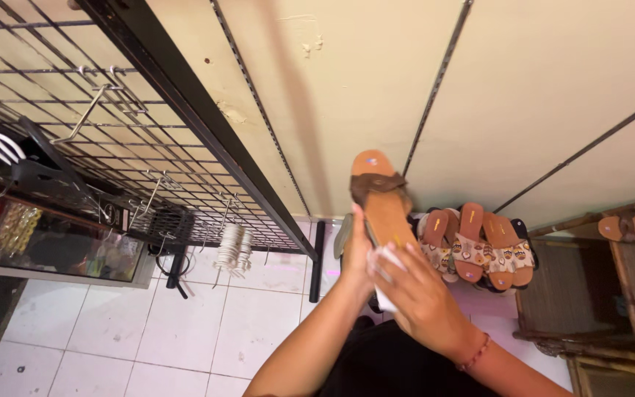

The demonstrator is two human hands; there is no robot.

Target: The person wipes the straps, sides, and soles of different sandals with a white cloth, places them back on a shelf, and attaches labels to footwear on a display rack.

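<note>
Here, line by line:
Left hand (356,254): grasps the brown slide sandal (382,206) from the side, holding it up before the cream wall (538,81).
Right hand (424,298): presses a white cloth (385,276) against the sandal's footbed, fingers closed on it.
Nearby: patterned-strap sandals (479,246) in a row, just beyond.
Left side: wire grid rack (112,140) with hooks.

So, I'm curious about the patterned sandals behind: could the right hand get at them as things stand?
Probably not right away. The right hand presses a white cloth on the brown sandal held by the left hand. The patterned sandals lie unobstructed just beyond.
</note>
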